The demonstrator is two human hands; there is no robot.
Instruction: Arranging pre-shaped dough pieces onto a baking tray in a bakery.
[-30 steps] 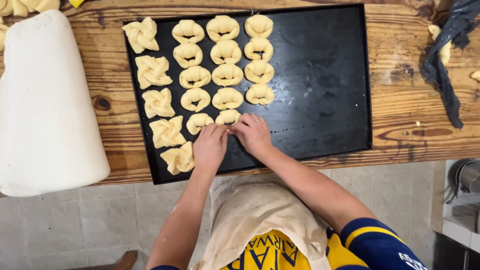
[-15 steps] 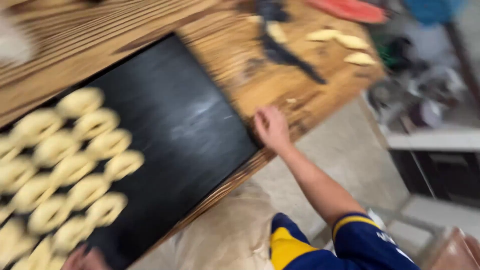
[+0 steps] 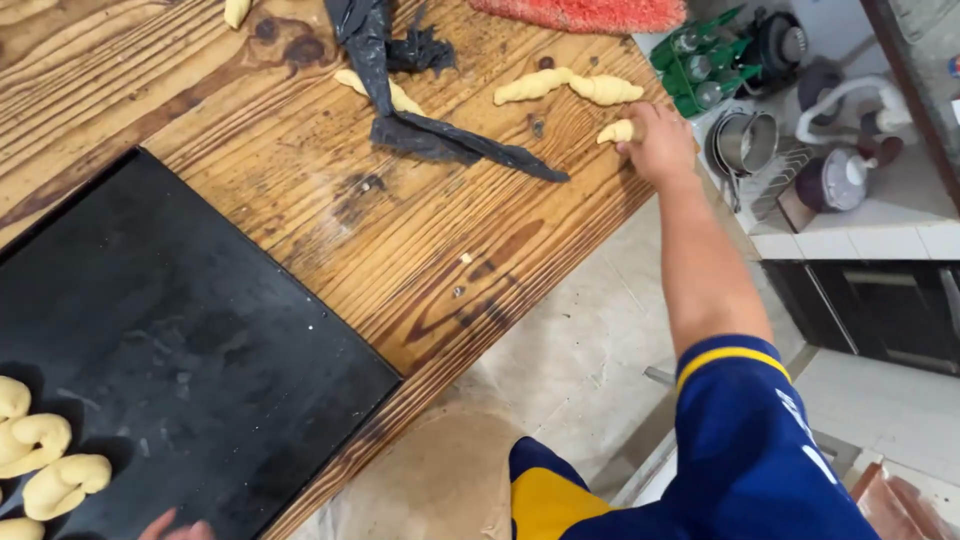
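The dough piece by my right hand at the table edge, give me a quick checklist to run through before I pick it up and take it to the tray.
1. Right hand on the dough piece: ok, fingers touch it at the table edge.
2. Firm grip on it: cannot tell, the fingers hide most of it.
3. Free room on the black tray: ok, most of it is bare; shaped rolls fill only the lower left corner.
4. Path back to the tray: ok, the black plastic scrap lies to one side.
5. Left hand position: cannot tell, only fingertips show at the tray's near edge.
6. More pieces waiting: ok, two joined dough pieces lie nearby.
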